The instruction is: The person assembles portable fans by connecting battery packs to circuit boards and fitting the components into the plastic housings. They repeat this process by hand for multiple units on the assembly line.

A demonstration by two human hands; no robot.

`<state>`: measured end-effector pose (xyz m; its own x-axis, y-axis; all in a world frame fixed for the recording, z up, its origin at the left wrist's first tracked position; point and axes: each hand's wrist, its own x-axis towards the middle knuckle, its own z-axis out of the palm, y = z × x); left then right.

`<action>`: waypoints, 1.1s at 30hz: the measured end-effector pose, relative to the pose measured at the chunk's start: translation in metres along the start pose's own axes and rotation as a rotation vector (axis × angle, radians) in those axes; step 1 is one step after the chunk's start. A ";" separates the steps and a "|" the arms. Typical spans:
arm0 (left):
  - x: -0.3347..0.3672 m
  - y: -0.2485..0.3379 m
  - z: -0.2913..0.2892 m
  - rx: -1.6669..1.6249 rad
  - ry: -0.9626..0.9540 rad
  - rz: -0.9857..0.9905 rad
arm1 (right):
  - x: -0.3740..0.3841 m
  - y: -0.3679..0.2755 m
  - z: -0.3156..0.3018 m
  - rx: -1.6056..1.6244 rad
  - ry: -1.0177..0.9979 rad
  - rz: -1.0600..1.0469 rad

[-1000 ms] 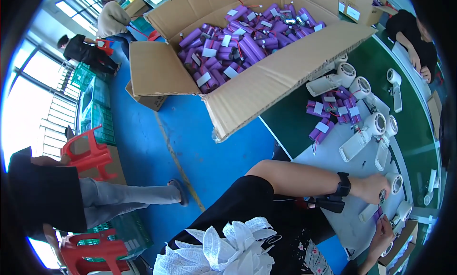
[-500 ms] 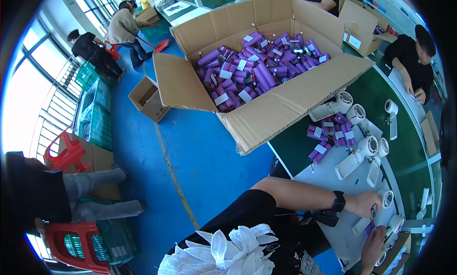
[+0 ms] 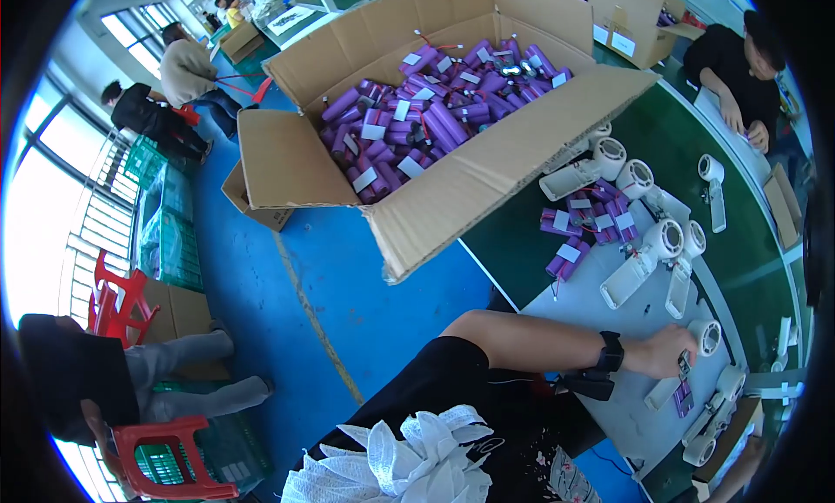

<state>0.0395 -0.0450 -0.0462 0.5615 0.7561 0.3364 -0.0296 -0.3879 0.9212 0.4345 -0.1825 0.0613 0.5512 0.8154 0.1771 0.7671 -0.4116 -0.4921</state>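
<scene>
My left hand (image 3: pixel 668 352), wearing a black wristband, is closed around the neck of a white handheld fan housing (image 3: pixel 709 338). Its pale handle (image 3: pixel 663 394) extends below my fingers. A small circuit board (image 3: pixel 684 362) shows at the fingertips, and just below it sits a purple battery pack (image 3: pixel 684 399) beside the handle. My right hand (image 3: pixel 753 455) is at the dim lower right rim, by a small cardboard box (image 3: pixel 750 416); its fingers cannot be made out. More white fan housings (image 3: pixel 715 414) lie between that box and the held one.
A large open carton (image 3: pixel 496 168) full of purple battery packs (image 3: pixel 444 124) stands at the far side. Several loose packs (image 3: pixel 600 216) and white fan housings (image 3: pixel 631 277) lie on the table. A person (image 3: pixel 735 77) works across the green surface. Red stools (image 3: pixel 170 459) stand at left.
My right hand has left the held fan housing and moved right to the rim. My left hand keeps its grip. The whole view has shifted slightly.
</scene>
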 end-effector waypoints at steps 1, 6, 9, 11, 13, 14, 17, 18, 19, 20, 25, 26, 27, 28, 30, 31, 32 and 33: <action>-0.001 0.000 -0.001 0.008 0.005 -0.010 | -0.029 -0.042 0.020 0.125 -0.142 -0.030; -0.001 -0.002 0.000 0.034 0.019 0.041 | -0.116 -0.160 0.115 0.036 -0.209 -0.491; -0.002 -0.004 0.000 0.073 0.062 0.105 | -0.100 -0.155 0.132 0.109 -0.405 -0.605; -0.002 -0.003 -0.001 0.077 0.058 0.105 | -0.094 -0.151 0.129 0.104 -0.469 -0.603; -0.003 0.001 -0.004 0.081 0.050 0.114 | -0.088 -0.147 0.122 0.085 -0.590 -0.599; -0.004 0.003 -0.006 0.082 0.051 0.109 | -0.087 -0.142 0.119 0.087 -0.595 -0.599; -0.004 0.009 -0.009 0.077 0.013 0.117 | -0.090 -0.131 0.108 0.621 -0.884 -0.136; -0.003 0.008 -0.010 0.076 0.012 0.113 | -0.094 -0.135 0.107 0.622 -0.886 -0.133; -0.004 0.008 -0.011 0.086 -0.011 0.122 | -0.101 -0.141 0.106 0.739 -0.895 -0.015; -0.003 0.007 -0.012 0.095 -0.032 0.133 | -0.109 -0.152 0.104 0.852 -0.898 0.102; -0.004 0.023 -0.022 0.193 -0.131 0.159 | -0.114 -0.122 0.112 1.138 -0.957 0.116; -0.004 0.024 -0.023 0.185 -0.135 0.161 | -0.114 -0.117 0.114 1.171 -0.960 0.099; -0.004 0.024 -0.023 0.216 -0.143 0.176 | -0.112 -0.112 0.116 1.195 -0.969 0.099; -0.003 0.024 -0.022 0.242 -0.154 0.194 | -0.112 -0.106 0.117 1.218 -0.973 0.100; -0.001 0.023 -0.012 0.262 -0.152 0.254 | -0.122 -0.105 0.103 1.222 -0.908 0.139; 0.000 0.019 -0.010 0.263 -0.130 0.292 | -0.120 -0.112 0.098 1.160 -0.925 0.173; 0.000 0.023 -0.013 0.248 -0.153 0.242 | -0.120 -0.120 0.093 1.103 -0.922 0.223; -0.002 0.025 -0.018 0.230 -0.182 0.197 | -0.121 -0.125 0.093 1.060 -0.926 0.218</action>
<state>0.0230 -0.0466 -0.0205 0.7024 0.5563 0.4440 0.0233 -0.6415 0.7668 0.2414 -0.1914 0.0226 -0.1028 0.9137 -0.3931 -0.1359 -0.4044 -0.9044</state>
